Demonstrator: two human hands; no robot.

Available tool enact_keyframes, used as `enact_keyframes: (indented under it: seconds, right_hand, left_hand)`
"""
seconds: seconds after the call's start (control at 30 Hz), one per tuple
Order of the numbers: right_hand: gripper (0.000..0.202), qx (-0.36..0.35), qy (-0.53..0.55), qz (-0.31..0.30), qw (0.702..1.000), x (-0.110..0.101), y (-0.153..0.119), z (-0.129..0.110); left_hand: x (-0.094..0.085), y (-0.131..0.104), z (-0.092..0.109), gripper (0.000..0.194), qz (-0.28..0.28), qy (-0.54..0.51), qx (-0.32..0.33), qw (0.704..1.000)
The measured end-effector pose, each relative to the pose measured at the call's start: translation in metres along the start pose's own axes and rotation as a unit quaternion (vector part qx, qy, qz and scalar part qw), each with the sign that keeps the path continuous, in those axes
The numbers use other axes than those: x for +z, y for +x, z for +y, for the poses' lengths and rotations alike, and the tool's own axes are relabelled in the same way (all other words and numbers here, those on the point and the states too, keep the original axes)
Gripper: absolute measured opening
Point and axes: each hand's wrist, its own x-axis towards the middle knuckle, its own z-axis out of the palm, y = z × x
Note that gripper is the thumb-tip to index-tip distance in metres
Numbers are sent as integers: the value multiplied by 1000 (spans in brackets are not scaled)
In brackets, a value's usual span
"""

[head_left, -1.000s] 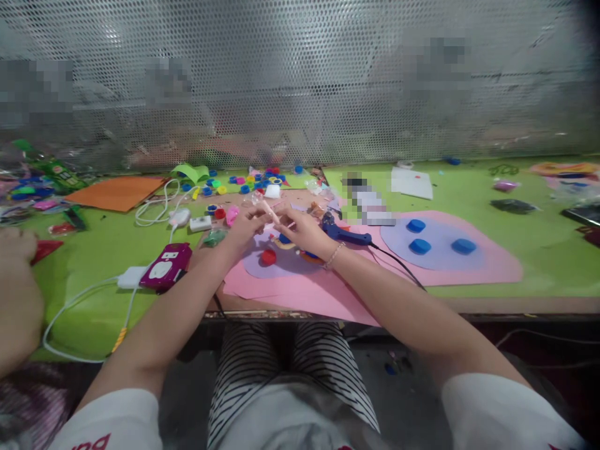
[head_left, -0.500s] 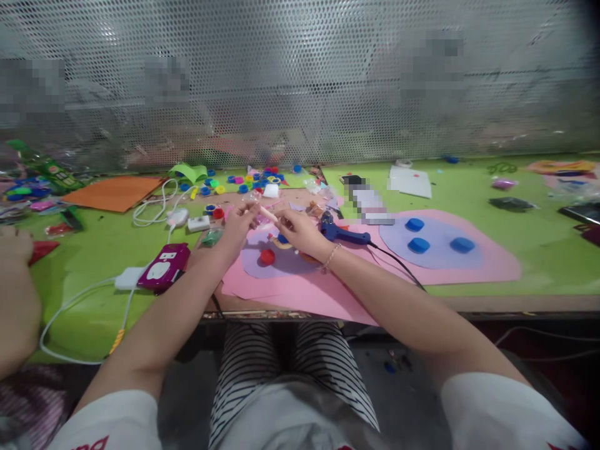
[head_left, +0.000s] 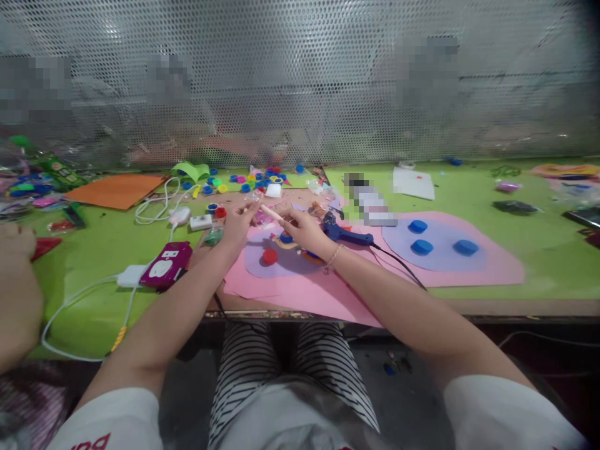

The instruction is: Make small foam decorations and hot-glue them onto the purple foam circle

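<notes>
My right hand (head_left: 304,231) is closed on the lower end of a pale, slim stick (head_left: 272,213), which slants up toward my left hand. The fingers of my left hand (head_left: 240,224) are pinched together near the stick's upper end; what they hold is too small to make out. Pink clear plastic (head_left: 266,220) shows between the hands. Below them lies a lilac paper shape (head_left: 255,267) with a red bottle cap (head_left: 269,256) and a tan curved strip (head_left: 284,244) on it. A blue glue gun (head_left: 351,236) lies beside my right wrist.
Pink paper (head_left: 300,297) spreads under the lilac shape. Another lilac shape (head_left: 440,259) on the right bears blue caps (head_left: 422,247). Loose caps (head_left: 222,187), a white cable and a purple power bank (head_left: 166,267) lie left. Another person's arm (head_left: 16,300) rests at far left.
More of the pale stick shows now, and the fingers of my two hands are slightly farther apart. The view has shifted a little; the things on the table stay where they were.
</notes>
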Motion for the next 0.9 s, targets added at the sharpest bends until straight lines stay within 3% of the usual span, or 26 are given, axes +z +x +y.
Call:
enact_keyframes:
  seconds: [0.17,0.47,0.7,0.9]
  right_hand:
    - [7,62,69,-1,996,-1,1,1]
    - [6,75,82,-2,994,-2,1,0]
    - [11,31,68,11,997,-1,3,7]
    - [16,5,36,21,999,-3,3,8]
  left_hand:
    - [2,-4,2,19,-19,-14,16,1000]
    - [2,-3,3,15,-13,4,15,1000]
    - [4,-8,12,6,1,51,15,999]
    - [2,-4,5,11,-6,40,-8,999]
